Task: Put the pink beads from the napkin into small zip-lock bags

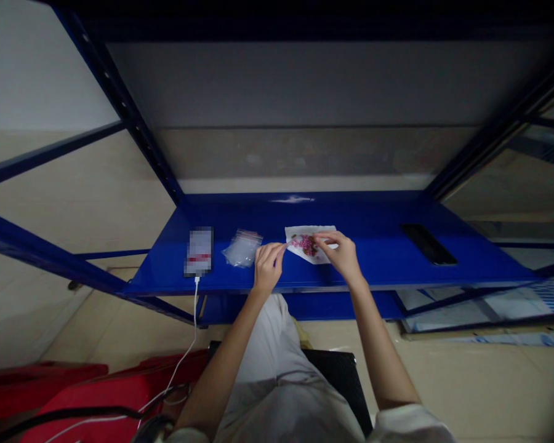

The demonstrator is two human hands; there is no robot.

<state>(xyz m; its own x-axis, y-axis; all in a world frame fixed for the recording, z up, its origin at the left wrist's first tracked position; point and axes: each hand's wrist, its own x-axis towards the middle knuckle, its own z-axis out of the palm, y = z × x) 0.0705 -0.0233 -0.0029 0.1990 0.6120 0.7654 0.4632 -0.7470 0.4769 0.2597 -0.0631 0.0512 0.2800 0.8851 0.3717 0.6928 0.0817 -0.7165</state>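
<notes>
A white sheet with a heap of small pink and dark pieces lies on the blue shelf. My left hand is closed in a pinch on a small clear bag, whose mouth sits at the left edge of the sheet. My right hand rests over the sheet with its fingertips pinched at the pieces; what they hold is too small to name. A pile of clear zip bags lies just left of my left hand.
A phone with a white charging cable lies at the shelf's left end. A dark phone lies at the right end. Blue rack posts stand on both sides. Red cases sit on the floor at lower left.
</notes>
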